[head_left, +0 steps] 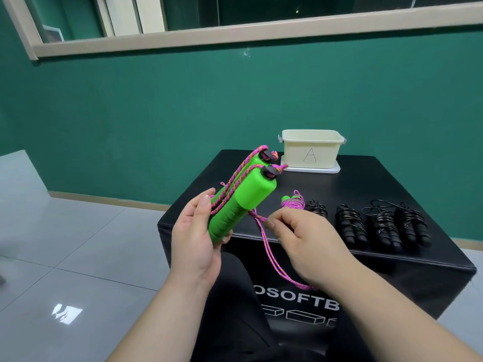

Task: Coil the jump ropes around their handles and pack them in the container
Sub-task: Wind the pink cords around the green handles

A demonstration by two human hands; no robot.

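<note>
Gripping two green handles (251,195), one pink rope (269,248); four black bundles (351,226).

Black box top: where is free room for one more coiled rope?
Free: the strip between the cream container and the black ropes, also right of the container. Crowded: the near edge, with the coiled green rope beside them.

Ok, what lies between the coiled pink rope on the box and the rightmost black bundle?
Three coiled black ropes in a row, seen in the head view; the right hand partly hides the one nearest the pink rope.
</note>
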